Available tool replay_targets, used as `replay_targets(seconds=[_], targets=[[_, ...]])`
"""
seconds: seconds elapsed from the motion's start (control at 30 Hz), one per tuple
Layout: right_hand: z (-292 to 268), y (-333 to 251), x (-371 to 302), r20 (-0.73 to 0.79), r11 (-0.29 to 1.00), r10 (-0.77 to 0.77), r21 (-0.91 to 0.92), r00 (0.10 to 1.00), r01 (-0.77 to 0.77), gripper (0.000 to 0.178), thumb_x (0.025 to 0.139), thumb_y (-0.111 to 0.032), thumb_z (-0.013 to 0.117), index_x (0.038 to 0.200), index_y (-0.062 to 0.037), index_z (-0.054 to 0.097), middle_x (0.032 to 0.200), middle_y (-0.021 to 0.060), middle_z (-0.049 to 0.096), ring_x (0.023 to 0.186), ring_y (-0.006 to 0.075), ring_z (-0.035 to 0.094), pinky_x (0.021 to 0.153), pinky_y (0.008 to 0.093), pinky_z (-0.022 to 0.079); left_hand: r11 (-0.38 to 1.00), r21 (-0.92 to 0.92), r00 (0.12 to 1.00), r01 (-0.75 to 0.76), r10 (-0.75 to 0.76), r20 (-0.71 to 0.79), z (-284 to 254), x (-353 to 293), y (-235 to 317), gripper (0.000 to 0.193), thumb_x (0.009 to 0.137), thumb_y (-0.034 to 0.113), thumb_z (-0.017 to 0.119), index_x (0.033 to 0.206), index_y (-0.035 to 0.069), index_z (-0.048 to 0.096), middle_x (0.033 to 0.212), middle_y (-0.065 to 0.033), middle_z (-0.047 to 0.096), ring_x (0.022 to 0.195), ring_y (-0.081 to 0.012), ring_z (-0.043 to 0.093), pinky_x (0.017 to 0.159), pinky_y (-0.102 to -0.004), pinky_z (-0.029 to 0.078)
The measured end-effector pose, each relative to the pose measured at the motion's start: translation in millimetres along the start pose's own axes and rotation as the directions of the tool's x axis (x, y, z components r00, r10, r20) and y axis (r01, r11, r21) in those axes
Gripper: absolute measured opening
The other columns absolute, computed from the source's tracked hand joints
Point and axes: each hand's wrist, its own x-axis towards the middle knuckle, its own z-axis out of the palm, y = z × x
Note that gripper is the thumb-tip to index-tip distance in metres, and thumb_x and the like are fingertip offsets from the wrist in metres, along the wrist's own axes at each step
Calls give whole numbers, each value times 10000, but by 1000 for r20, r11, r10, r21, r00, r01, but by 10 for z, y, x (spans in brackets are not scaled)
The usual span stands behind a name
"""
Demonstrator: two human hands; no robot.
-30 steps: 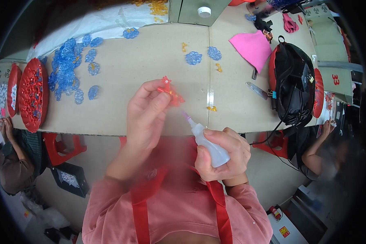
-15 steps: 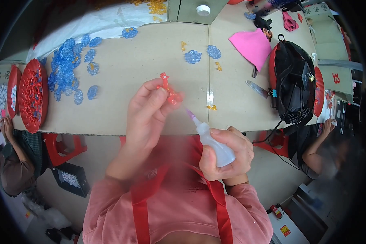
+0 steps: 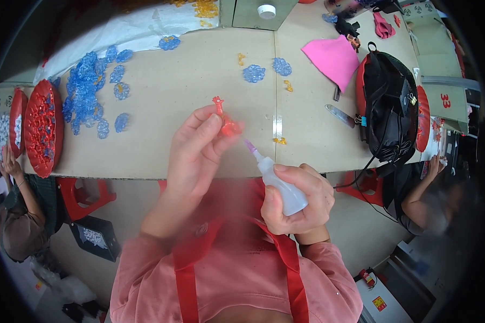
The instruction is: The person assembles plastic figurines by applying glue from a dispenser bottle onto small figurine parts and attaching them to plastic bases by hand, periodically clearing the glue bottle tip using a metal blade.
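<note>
My left hand (image 3: 195, 151) pinches a small red translucent plastic piece (image 3: 225, 119) above the near edge of the beige table (image 3: 188, 81). My right hand (image 3: 296, 196) grips a small white squeeze bottle (image 3: 279, 183) with a thin pink-tipped nozzle (image 3: 250, 145). The nozzle points up and left toward the red piece and stops a short way from it.
A heap of blue plastic flowers (image 3: 86, 91) lies at the left. Red trays (image 3: 40, 126) of pieces stand at the table's left end. A black backpack (image 3: 390, 107), pink cloth (image 3: 334, 56) and loose blue and yellow pieces (image 3: 254, 73) lie at the right. Other people sit at both sides.
My right hand has lowered the bottle slightly and drawn its nozzle a little away from the red piece. My left hand has turned the piece in its fingers.
</note>
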Motion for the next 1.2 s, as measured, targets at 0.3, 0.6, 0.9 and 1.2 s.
replay_targets(seconds=[0.3, 0.6, 0.9, 1.2], targets=[[8, 7, -23, 0, 1000, 0, 2, 1000, 0, 331, 601, -6, 654, 919, 21, 569, 739, 83, 624, 472, 182, 546, 438, 252, 432, 1000, -13, 1000, 1, -1, 9, -2, -15, -10, 254, 899, 125, 491, 1095, -37, 483, 973, -139, 557, 912, -235, 611, 730, -246, 562], [-37, 112, -34, -99, 989, 141, 49, 985, -137, 314, 644, -25, 640, 946, 39, 584, 755, 113, 634, 536, 162, 581, 484, 248, 455, 997, -56, 999, 48, -48, -2, -57, 56, 6, 271, 891, 80, 483, 1129, -46, 456, 1030, -149, 553, 1009, -276, 559, 857, -286, 505], [-400, 762, -312, 217, 355, 807, 567, 550, -744, 291, 753, -8, 537, 1029, 42, 457, 870, 152, 581, 780, 253, 639, 619, 273, 539, 990, -140, 999, -32, 35, 19, -256, 111, 251, 365, 890, 37, 444, 1222, -99, 372, 1154, -209, 490, 1122, -306, 491, 929, -294, 466], [239, 1000, 254, 86, 646, 698, 353, 711, -677, 193, 696, 76, 491, 871, -2, 473, 855, 116, 567, 768, 191, 592, 707, 293, 500, 942, -306, 989, -139, 146, -1, -630, -28, 600, 399, 893, 4, 424, 1270, -88, 330, 1212, -217, 461, 1172, -300, 446, 952, -308, 456]])
